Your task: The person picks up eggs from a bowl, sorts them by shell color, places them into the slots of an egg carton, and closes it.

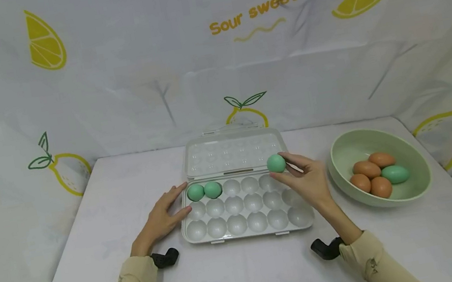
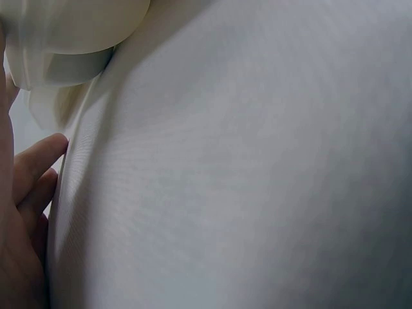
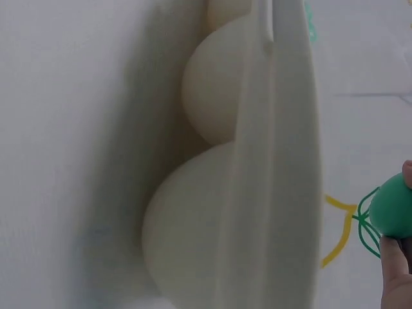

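Note:
A white plastic egg tray point(image 1: 247, 231) with a raised lid lies on the table, its round hollows in three rows. Two green eggs point(image 1: 195, 192) fill the first hollows of the back row at the left. My left hand point(image 1: 160, 222) rests at the tray's left edge, fingers spread along the rim. Between thumb and fingertips, my right hand point(image 1: 308, 182) pinches another green egg point(image 1: 276, 163) above the back right part of the tray. In the right wrist view this egg point(image 3: 391, 207) shows at the right edge, beyond the tray's side point(image 3: 283, 161).
A pale green bowl point(image 1: 411, 150) stands right of the tray, holding several brown eggs point(image 1: 367, 169) and one green egg point(image 1: 395, 174). The clear lid point(image 1: 234, 152) leans back behind the tray. A lemon-printed cloth point(image 1: 152, 73) hangs behind the table.

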`<control>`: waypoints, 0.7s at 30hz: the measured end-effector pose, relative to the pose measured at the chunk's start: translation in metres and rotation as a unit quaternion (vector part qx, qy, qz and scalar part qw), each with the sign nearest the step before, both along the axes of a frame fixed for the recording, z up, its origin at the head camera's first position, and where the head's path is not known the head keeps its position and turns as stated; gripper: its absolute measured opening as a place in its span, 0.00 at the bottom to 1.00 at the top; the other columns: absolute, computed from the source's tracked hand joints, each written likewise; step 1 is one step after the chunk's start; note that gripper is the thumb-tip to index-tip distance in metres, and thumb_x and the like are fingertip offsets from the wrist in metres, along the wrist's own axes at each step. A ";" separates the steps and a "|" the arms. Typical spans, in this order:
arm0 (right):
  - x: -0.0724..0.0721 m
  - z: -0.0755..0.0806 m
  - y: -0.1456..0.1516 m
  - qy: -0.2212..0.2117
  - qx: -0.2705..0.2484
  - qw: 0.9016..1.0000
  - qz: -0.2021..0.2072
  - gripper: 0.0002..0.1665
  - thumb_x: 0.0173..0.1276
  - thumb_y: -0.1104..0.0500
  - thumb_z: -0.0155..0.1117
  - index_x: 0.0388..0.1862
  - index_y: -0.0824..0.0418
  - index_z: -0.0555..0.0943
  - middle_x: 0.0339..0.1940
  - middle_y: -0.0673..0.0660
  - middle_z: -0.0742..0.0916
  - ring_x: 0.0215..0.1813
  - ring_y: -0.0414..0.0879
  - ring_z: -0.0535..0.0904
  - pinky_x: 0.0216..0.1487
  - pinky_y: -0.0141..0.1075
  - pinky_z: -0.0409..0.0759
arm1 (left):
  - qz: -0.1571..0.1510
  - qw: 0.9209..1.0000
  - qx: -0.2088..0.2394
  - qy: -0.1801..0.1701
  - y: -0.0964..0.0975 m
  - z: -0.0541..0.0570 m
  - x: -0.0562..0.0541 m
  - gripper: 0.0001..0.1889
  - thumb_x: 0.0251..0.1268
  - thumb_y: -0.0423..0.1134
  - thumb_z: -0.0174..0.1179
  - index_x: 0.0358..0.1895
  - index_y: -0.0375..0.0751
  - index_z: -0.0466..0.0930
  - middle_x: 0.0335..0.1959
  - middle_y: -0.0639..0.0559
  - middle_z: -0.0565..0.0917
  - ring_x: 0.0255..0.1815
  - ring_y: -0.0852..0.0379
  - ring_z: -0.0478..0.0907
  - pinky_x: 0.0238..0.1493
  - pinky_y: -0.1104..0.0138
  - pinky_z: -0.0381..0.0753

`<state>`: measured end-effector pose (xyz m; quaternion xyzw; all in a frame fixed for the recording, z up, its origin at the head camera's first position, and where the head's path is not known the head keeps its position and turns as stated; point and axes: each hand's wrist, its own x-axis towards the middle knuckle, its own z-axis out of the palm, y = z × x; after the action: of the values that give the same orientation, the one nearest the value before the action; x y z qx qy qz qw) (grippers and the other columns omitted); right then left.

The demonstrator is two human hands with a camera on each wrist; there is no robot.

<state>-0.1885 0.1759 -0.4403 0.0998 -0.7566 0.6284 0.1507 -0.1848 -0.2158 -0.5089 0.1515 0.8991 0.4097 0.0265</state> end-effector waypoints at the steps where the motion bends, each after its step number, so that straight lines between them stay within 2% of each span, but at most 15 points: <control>1: 0.000 -0.001 -0.002 -0.002 0.002 1.000 0.002 0.29 0.51 0.74 0.80 0.55 0.73 0.85 0.56 0.72 0.87 0.55 0.24 0.83 0.57 0.24 0.82 | 0.000 1.000 -0.002 0.000 0.000 0.000 0.000 0.37 0.68 0.47 0.68 0.79 0.53 0.65 0.79 0.41 0.66 0.83 0.34 0.56 0.84 0.39 0.50; 8: 0.001 -0.009 -0.024 -0.016 -0.006 1.000 0.021 0.31 0.51 0.75 0.79 0.57 0.73 0.83 0.58 0.71 0.86 0.55 0.26 0.82 0.57 0.25 0.83 | 0.000 1.000 -0.007 0.003 0.001 0.002 0.000 0.37 0.69 0.46 0.67 0.79 0.51 0.65 0.79 0.39 0.66 0.82 0.32 0.56 0.83 0.37 0.50; 11: 0.002 -0.013 -0.035 -0.024 -0.004 0.999 0.027 0.32 0.52 0.75 0.79 0.59 0.72 0.83 0.58 0.69 0.86 0.57 0.34 0.83 0.58 0.27 0.83 | 0.002 1.000 -0.007 0.005 0.001 0.002 0.001 0.36 0.69 0.46 0.67 0.78 0.50 0.65 0.79 0.39 0.67 0.82 0.32 0.56 0.83 0.37 0.50; 17: 0.002 -0.017 -0.056 -0.033 -0.003 0.999 0.039 0.32 0.52 0.75 0.79 0.58 0.74 0.83 0.58 0.70 0.86 0.64 0.58 0.83 0.59 0.31 0.84 | 0.000 1.000 -0.012 0.010 0.002 0.001 0.000 0.36 0.69 0.46 0.66 0.78 0.50 0.65 0.79 0.39 0.67 0.82 0.31 0.57 0.83 0.37 0.51; 21: 0.003 -0.020 -0.067 -0.048 -0.023 0.997 0.054 0.31 0.51 0.75 0.79 0.57 0.73 0.83 0.58 0.69 0.87 0.65 0.61 0.83 0.60 0.30 0.83 | -0.001 1.000 -0.010 0.009 0.002 0.001 0.000 0.36 0.69 0.47 0.67 0.78 0.50 0.65 0.79 0.40 0.67 0.82 0.32 0.57 0.83 0.37 0.51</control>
<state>-0.1856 0.1089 -0.4600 0.1069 -0.7417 0.6570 0.0819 -0.1845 -0.2141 -0.5080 0.1552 0.9033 0.3995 0.0206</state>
